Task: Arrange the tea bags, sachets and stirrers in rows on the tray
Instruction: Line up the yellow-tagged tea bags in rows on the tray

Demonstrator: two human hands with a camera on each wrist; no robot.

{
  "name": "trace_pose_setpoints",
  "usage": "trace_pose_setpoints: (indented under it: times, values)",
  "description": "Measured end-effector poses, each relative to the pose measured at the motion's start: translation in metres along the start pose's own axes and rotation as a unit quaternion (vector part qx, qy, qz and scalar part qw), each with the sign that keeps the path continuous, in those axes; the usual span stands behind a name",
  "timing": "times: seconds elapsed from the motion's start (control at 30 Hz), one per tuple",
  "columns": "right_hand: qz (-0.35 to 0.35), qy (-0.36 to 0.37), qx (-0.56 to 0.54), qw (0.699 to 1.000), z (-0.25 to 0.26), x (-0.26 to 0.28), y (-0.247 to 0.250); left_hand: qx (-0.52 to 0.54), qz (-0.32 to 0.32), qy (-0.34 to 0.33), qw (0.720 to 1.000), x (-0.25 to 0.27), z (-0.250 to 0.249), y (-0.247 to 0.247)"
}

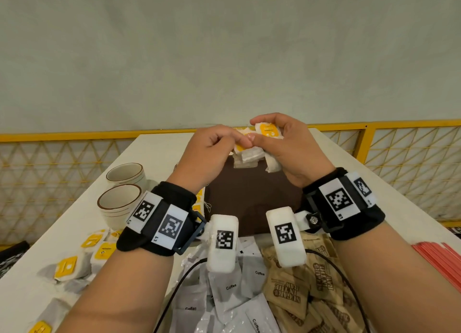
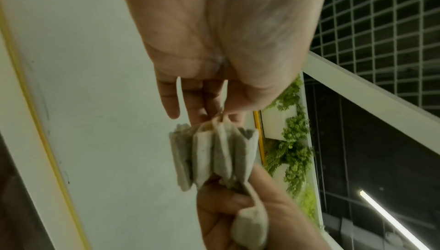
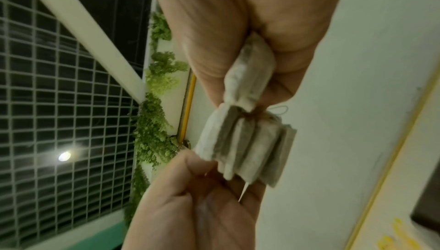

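Note:
Both hands are raised above the dark brown tray (image 1: pixel 249 208) and share a bunch of several tea bags (image 1: pixel 247 156) with yellow tags. My left hand (image 1: pixel 237 138) pinches the top of the bunch; the left wrist view shows its fingertips (image 2: pixel 212 113) on the grey-white tea bags (image 2: pixel 214 152). My right hand (image 1: pixel 259 130) grips a yellow-tagged tea bag (image 1: pixel 268 130), with another bag (image 3: pixel 250 69) pressed in its palm. The bunch (image 3: pixel 247 145) hangs fanned out between the two hands.
Two cream cups (image 1: pixel 117 205) stand at the left of the white table. Loose tea bags (image 1: pixel 74 265) lie front left. White coffee sachets (image 1: pixel 229 287) and brown sugar sachets (image 1: pixel 311 290) are piled in front of the tray. Red stirrers (image 1: pixel 439 260) lie at the right.

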State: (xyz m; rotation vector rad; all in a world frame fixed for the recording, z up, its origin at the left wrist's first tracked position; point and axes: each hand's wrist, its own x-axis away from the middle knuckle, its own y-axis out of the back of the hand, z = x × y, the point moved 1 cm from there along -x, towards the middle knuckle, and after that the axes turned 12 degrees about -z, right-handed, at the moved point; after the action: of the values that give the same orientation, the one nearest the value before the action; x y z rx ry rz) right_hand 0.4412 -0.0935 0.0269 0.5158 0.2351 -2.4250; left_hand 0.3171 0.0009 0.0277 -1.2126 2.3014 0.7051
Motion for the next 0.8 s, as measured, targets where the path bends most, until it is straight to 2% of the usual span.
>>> trace_pose_setpoints:
  times: [0.13,0.2,0.27,0.37,0.5,0.6,0.7,0.8]
  values:
    - [-0.009,-0.138,-0.119,0.983,-0.002,0.0,-0.004,-0.048,-0.009,0.005,0.999,0.001,0.003,-0.003]
    - [-0.031,-0.166,-0.143,0.975,-0.006,-0.002,-0.005,-0.073,0.003,0.008,0.997,0.004,0.004,-0.006]
    - [-0.055,-0.163,-0.13,0.976,-0.008,-0.001,-0.006,-0.106,0.022,0.006,0.994,0.007,0.003,-0.011]
    - [-0.055,-0.16,-0.113,0.979,-0.011,0.002,-0.011,-0.156,0.041,0.002,0.987,0.011,0.0,-0.017]
    - [-0.055,-0.197,-0.175,0.963,-0.009,0.001,-0.015,-0.188,0.052,-0.008,0.981,0.007,0.005,-0.016]
    - [-0.065,-0.22,-0.218,0.949,-0.008,0.0,-0.015,-0.168,0.05,-0.002,0.984,0.005,0.008,-0.013]
    - [-0.092,-0.191,-0.168,0.963,-0.007,-0.005,-0.007,-0.149,0.041,0.004,0.988,0.003,0.01,-0.008]
    - [-0.082,-0.142,-0.108,0.981,-0.004,-0.009,0.009,-0.122,0.03,0.007,0.992,-0.001,0.012,-0.001]
